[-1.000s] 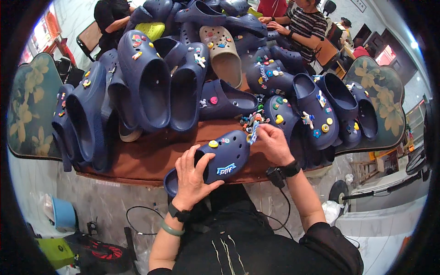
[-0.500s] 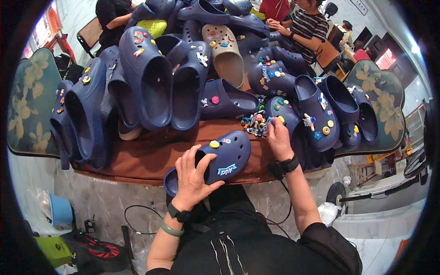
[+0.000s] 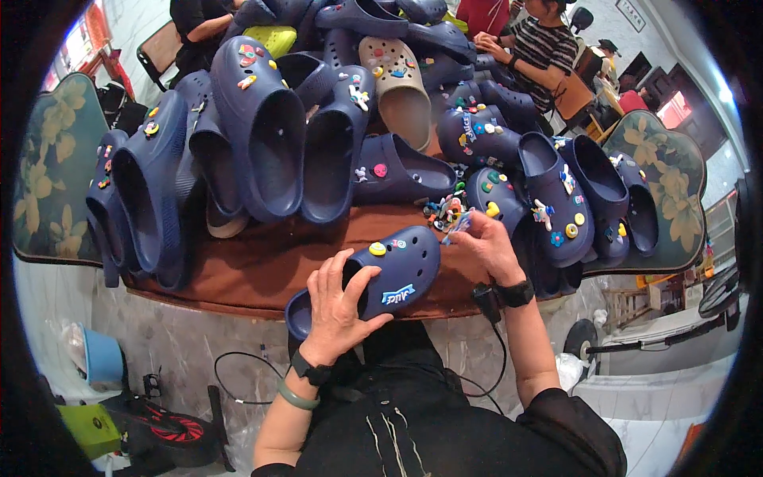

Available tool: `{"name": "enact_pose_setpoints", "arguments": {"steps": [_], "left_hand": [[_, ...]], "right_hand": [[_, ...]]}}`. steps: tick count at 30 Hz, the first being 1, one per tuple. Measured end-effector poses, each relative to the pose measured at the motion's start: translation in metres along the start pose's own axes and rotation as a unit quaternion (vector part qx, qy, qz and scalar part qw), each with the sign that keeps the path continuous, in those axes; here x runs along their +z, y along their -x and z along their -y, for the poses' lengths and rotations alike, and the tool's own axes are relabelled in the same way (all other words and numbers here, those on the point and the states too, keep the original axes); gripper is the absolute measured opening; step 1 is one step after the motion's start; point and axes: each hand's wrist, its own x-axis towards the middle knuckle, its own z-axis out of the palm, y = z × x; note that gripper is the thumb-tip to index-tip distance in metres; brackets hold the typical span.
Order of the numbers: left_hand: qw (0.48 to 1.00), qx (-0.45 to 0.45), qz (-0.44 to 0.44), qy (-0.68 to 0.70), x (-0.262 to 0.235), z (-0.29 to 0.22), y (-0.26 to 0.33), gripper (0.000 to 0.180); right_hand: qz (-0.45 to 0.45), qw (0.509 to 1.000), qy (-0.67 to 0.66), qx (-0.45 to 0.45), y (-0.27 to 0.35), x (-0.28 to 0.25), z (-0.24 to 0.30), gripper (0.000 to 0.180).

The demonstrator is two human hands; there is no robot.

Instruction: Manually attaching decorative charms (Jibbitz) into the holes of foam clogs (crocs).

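My left hand point(image 3: 335, 306) grips a navy clog point(image 3: 415, 262), thumb on its outer side and fingers over the foot opening. The clog lies at the table's near edge, toe pointing right and away. Set into its upper are a yellow round charm point(image 3: 377, 249), a small round charm beside it and a blue lettered charm point(image 3: 398, 295); other holes are bare. Right of the toe, my right hand point(image 3: 494, 253) is closed in a pinch on a small pale-blue shoe charm point(image 3: 456, 229), its shape partly hidden by the fingers. Just beyond lies a pile of colourful charms point(image 3: 445, 211).
Navy clogs with charms point(image 3: 262, 143) are heaped across the back and both sides of the brown-covered table point(image 3: 230, 266). A beige clog point(image 3: 401, 87) stands among them. Two people work at the far side. A black cable point(image 3: 502, 350) hangs near my right wrist.
My right hand has drawn back from the charm pile, nearer to me, with a pale-blue charm now showing at its fingertips. My left hand still holds the clog in nearly the same place.
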Motion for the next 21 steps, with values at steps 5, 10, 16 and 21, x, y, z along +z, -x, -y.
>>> {"name": "enact_pose_setpoints", "arguments": {"steps": [5, 10, 16, 21], "left_hand": [[1.000, -0.002, 0.002, -0.012, -0.003, -0.004, 0.000, 0.091], [1.000, 0.001, 0.007, -0.006, -0.003, -0.002, -0.002, 0.092], [1.000, -0.002, 0.011, 0.002, -0.003, -0.001, -0.001, 0.091], [1.000, -0.006, 0.017, -0.006, -0.004, -0.003, -0.002, 0.090]], "right_hand": [[0.144, 0.987, -0.044, 0.049, 0.008, 0.013, 0.004, 0.012], [0.103, 0.992, -0.055, 0.037, 0.001, 0.022, -0.023, 0.021], [0.139, 0.989, -0.044, 0.034, -0.013, 0.018, -0.032, 0.043], [0.293, 0.945, 0.111, 0.092, -0.047, 0.007, 0.000, 0.063]]}}
